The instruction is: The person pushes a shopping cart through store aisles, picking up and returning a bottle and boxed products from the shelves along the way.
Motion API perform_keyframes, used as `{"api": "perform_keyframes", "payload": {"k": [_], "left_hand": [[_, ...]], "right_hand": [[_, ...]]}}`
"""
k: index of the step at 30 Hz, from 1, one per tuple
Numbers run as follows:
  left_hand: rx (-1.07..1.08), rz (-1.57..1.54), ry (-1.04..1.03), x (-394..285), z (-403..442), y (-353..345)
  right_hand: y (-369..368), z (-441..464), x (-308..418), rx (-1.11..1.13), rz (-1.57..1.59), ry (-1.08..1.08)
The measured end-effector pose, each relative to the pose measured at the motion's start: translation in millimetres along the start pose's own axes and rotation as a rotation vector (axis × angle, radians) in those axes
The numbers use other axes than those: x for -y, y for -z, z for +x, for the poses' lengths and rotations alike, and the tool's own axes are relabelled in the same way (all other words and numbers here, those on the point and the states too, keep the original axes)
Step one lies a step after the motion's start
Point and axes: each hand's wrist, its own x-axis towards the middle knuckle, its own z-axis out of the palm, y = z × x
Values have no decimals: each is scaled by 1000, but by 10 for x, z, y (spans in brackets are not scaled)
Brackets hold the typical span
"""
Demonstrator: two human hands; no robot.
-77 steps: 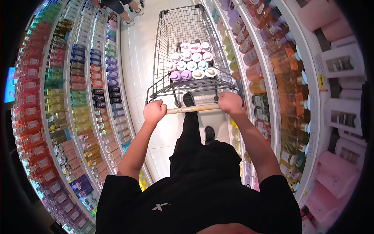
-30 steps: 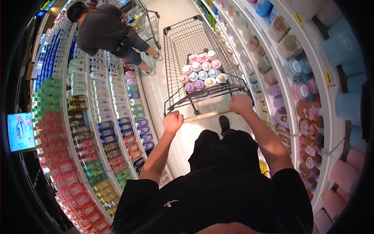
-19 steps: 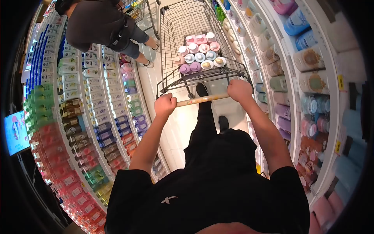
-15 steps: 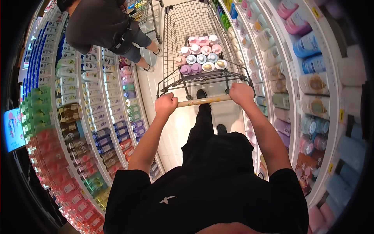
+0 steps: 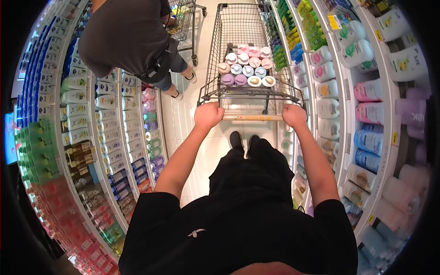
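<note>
A shopping cart [image 5: 240, 27] stands in front of me in the aisle. My left hand [image 5: 209, 115] is wrapped round the left end of its light wooden-looking handle [image 5: 252, 118]. Round the right end of the same handle, my right hand [image 5: 294, 115] is closed. Several pump bottles [image 5: 248, 70] stand in rows at the near end of the basket, with pink, white, light blue and purple tops.
Shelves of bottles [image 5: 109, 128] line the left side, and more shelves [image 5: 328, 91] run close along the right. A person in dark clothes [image 5: 130, 36] stands at the upper left beside another cart [image 5: 183, 23]. A screen [image 5: 10, 137] glows at the far left.
The cart and both my hands have shifted right in view, still joined at the handle. Green and yellow bottles now show at the upper right. The other person appears nearer and larger.
</note>
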Motion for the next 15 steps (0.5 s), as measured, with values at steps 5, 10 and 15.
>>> {"api": "perform_keyframes", "payload": {"k": [5, 10, 15], "left_hand": [[3, 10, -22, 7, 792, -31], [12, 23, 3, 11, 1646, 94], [44, 84, 41, 39, 2472, 246]], "right_hand": [[370, 766, 87, -13, 22, -23], [865, 1506, 223, -53, 14, -5], [1240, 2251, 360, -83, 59, -1]]}}
